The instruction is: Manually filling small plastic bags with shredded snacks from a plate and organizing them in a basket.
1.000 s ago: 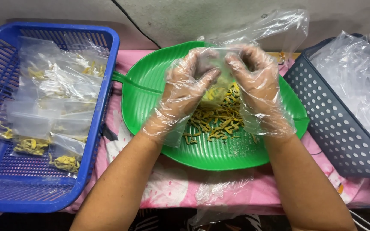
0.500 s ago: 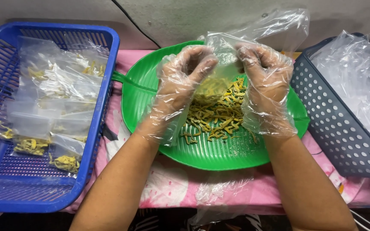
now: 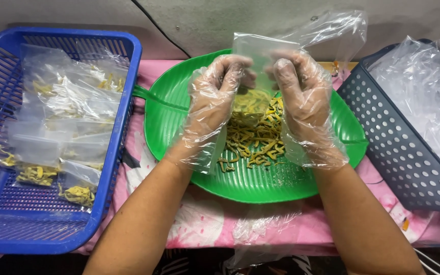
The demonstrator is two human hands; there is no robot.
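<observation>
Both my hands wear loose clear plastic gloves and hold a small clear plastic bag [image 3: 258, 58] upright between them above a green leaf-shaped tray [image 3: 174, 109]. My left hand [image 3: 213, 104] pinches the bag's left side and my right hand [image 3: 301, 97] pinches its right side. The bag's lower part holds some yellow dried strips. More of these yellow strips [image 3: 254, 141] lie in a heap on the tray just below the hands.
A blue slatted basket [image 3: 123, 117] at the left holds several filled clear bags. A grey perforated basket [image 3: 393, 137] at the right holds empty clear bags. A pink patterned cloth [image 3: 215, 219] covers the table. A grey wall with a black cable runs behind.
My hands have lifted the bag and drawn closer together; the bag's top edge now stands higher and flatter than a second ago.
</observation>
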